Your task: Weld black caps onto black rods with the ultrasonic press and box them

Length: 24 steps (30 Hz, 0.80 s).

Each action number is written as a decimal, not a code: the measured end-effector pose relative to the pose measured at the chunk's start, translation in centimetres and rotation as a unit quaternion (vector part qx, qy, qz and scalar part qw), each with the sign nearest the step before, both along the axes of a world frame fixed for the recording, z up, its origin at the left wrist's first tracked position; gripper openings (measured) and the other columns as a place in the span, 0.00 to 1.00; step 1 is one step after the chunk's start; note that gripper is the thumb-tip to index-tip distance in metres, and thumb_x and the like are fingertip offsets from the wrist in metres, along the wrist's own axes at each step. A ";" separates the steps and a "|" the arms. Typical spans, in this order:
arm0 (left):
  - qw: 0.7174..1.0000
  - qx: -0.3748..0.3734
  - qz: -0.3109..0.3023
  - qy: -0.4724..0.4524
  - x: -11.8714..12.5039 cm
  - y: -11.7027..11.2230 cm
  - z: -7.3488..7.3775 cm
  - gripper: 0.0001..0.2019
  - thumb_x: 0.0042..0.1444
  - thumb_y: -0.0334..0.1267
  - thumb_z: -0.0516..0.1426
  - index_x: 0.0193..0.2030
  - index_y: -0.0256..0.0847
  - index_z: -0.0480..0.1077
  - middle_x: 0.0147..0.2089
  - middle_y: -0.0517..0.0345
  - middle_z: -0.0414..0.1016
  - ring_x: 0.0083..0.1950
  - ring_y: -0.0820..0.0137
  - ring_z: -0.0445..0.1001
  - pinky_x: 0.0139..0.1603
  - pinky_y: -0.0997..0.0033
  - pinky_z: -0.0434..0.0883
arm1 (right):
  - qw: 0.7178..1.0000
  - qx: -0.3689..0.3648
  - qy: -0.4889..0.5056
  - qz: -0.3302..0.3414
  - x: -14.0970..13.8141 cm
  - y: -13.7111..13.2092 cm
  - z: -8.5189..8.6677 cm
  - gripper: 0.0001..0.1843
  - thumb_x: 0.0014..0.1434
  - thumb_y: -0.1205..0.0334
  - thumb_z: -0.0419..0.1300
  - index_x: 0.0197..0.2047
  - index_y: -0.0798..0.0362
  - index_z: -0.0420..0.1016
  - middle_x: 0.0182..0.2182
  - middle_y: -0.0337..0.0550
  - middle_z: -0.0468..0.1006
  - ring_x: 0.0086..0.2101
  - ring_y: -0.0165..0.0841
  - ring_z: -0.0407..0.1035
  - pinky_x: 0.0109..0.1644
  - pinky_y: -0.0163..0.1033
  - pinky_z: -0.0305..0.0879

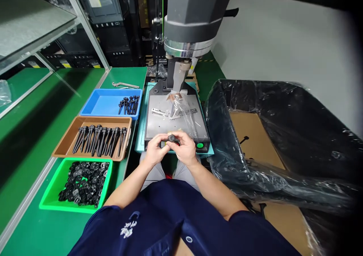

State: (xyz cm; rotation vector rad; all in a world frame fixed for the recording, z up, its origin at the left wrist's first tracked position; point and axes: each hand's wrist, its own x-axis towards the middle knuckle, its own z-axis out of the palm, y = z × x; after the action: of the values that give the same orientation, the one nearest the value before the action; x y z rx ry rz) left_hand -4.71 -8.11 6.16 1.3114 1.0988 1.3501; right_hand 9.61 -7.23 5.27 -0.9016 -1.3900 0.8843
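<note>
In front of the machine's base, my left hand (155, 149) and my right hand (185, 147) are closed together on a small black round-headed part (171, 138). Its round end faces up toward me, and my fingers hide the rest. Just beyond my fingertips lies the grey metal machine plate (157, 125), with a clear plastic sheet (188, 116) hanging over it. Above the plate, the welding-type press (190, 25) points its metal horn (179, 76) downward. A green button (200, 145) sits close to my right hand.
Left of the machine stand a blue tray (98, 101) with several black stems, a brown tray (66, 137) with rows of them, and a green tray (52, 195) of small black pieces. A wrench (126, 85) lies behind. At right is a plastic-lined black bin (297, 131) with cardboard.
</note>
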 end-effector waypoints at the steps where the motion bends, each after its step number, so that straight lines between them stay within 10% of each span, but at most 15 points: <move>1: 1.000 0.002 0.006 0.007 0.0 0.1 -0.2 0.08 0.47 0.34 0.68 0.36 0.43 0.79 0.43 0.51 0.78 0.49 0.60 0.75 0.58 0.60 0.69 | 1.000 -0.002 0.002 0.000 -0.2 0.0 0.1 0.16 0.54 0.56 0.70 0.46 0.48 0.76 0.42 0.44 0.79 0.44 0.39 0.75 0.53 0.46 0.72; 10: 0.995 -0.086 0.018 -0.052 -0.5 -0.1 -1.2 0.10 0.49 0.41 0.68 0.36 0.41 0.79 0.35 0.54 0.78 0.36 0.66 0.73 0.43 0.67 0.72 | 0.995 -0.073 -0.027 0.065 -0.4 1.1 0.2 0.22 0.55 0.54 0.68 0.53 0.50 0.76 0.48 0.47 0.79 0.48 0.41 0.74 0.53 0.46 0.72; 19: 0.985 -0.136 -0.063 -0.089 -2.3 -2.0 0.4 0.13 0.54 0.47 0.65 0.37 0.38 0.78 0.31 0.53 0.77 0.32 0.68 0.73 0.37 0.69 0.72 | 0.961 -0.215 0.054 0.163 -2.4 0.9 -0.8 0.18 0.53 0.47 0.68 0.37 0.53 0.78 0.30 0.41 0.79 0.24 0.33 0.70 0.28 0.38 0.70; 24: 0.993 -0.115 0.004 0.020 -5.8 -4.3 2.2 0.12 0.53 0.46 0.65 0.35 0.38 0.78 0.31 0.52 0.77 0.31 0.67 0.73 0.34 0.69 0.72 | 0.943 -0.235 0.066 0.228 -3.4 0.6 -0.7 0.23 0.49 0.49 0.73 0.44 0.51 0.77 0.38 0.45 0.82 0.39 0.39 0.77 0.45 0.44 0.75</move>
State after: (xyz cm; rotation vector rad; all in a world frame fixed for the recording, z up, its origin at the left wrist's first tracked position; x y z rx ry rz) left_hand -10.47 -12.45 8.41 1.1700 1.2495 1.1679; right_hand 6.19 -6.62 4.52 -0.8598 -1.3123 1.6510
